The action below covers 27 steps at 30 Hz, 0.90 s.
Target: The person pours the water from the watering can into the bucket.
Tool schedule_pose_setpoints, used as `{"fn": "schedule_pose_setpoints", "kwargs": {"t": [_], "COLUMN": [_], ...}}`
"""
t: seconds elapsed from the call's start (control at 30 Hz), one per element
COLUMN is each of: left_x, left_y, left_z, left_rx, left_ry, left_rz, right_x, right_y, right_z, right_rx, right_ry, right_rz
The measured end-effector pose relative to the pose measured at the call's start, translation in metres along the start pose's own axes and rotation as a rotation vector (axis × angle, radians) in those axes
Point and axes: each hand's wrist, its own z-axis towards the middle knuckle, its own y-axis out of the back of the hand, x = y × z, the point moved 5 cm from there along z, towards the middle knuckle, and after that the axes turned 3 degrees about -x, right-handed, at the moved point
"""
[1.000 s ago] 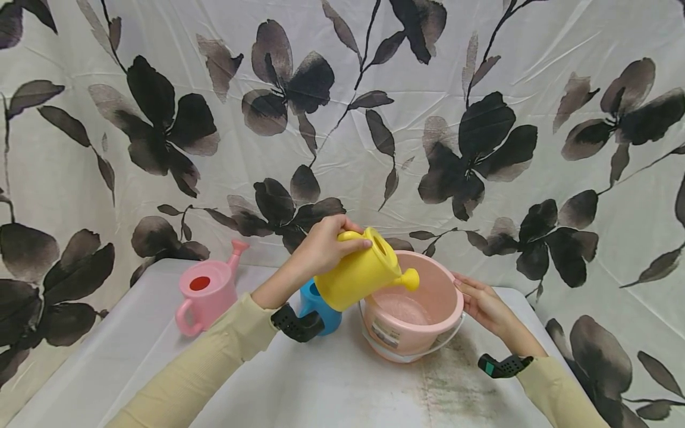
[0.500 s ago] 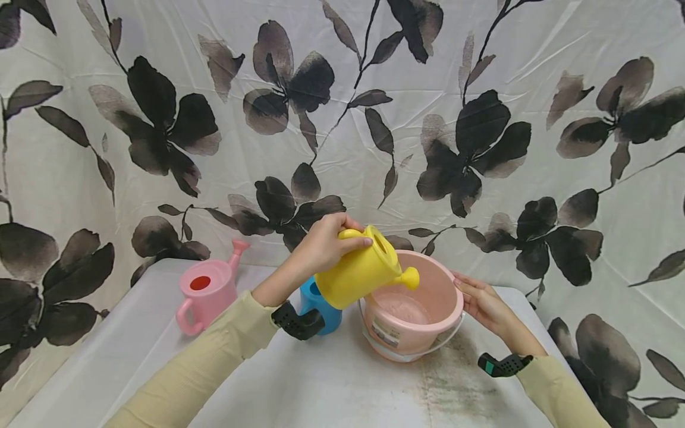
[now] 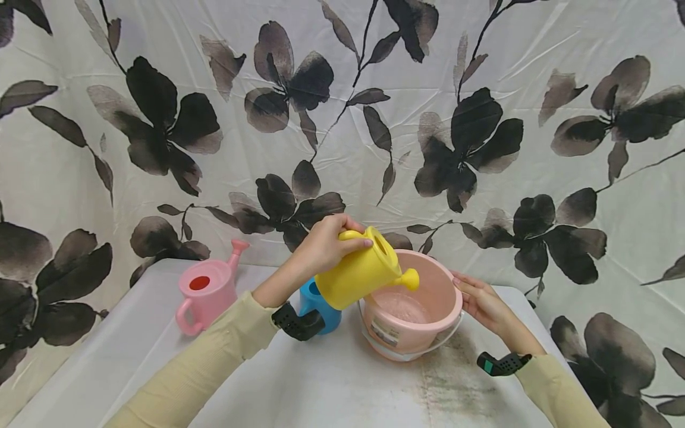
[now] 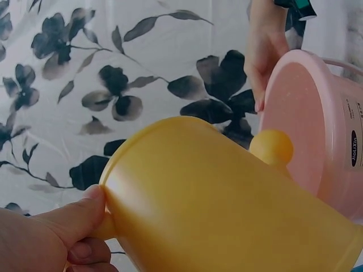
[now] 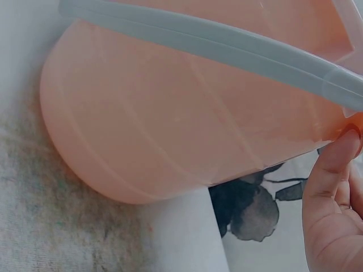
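Observation:
My left hand (image 3: 327, 245) grips the handle of a yellow watering can (image 3: 357, 274), thumb on top. The can is tilted to the right, its round spout head (image 3: 410, 279) over the mouth of a pink bucket (image 3: 409, 334). A glossy, rippled sheen shows at the bottom inside the bucket. At the bucket's right side, my right hand (image 3: 486, 306) touches the rim with fairly straight fingers. The right wrist view puts its thumb (image 5: 342, 152) against the bucket near the end of the pale carrying handle (image 5: 198, 37).
A blue watering can (image 3: 323, 314) stands partly hidden behind the left hand and yellow can. Farther left is a pink watering can (image 3: 211, 291). The white-covered table (image 3: 299, 386) has a greenish-brown stain (image 3: 462, 386) at the right. A floral cloth (image 3: 342, 148) hangs behind.
The head view shifts very slightly. Both hands, the tilted yellow watering can and the bucket hold practically the same positions.

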Motion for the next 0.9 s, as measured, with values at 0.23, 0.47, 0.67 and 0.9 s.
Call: {"fn": "schedule_pose_setpoints", "kwargs": {"t": [0.23, 0.47, 0.67, 0.9], "left_x": [-0.0007, -0.0051, -0.0043, -0.0035], "left_y": [0.0011, 0.0024, 0.0013, 0.0012], "left_z": [-0.0016, -0.0036, -0.0014, 0.0004], "left_rx": [0.001, -0.004, 0.007, 0.005], "left_ry": [-0.008, -0.039, -0.034, -0.028], "left_rz": [0.009, 0.038, 0.037, 0.035], "right_x": [-0.0002, -0.0013, -0.0012, -0.001], "right_y": [-0.0021, -0.0039, -0.0034, -0.0039], "right_z": [-0.0025, -0.0034, -0.004, -0.0036], "right_rx": [0.002, 0.02, 0.001, -0.008], "right_ry": [0.007, 0.024, 0.013, 0.014], "right_rz": [0.018, 0.042, 0.029, 0.025]}}
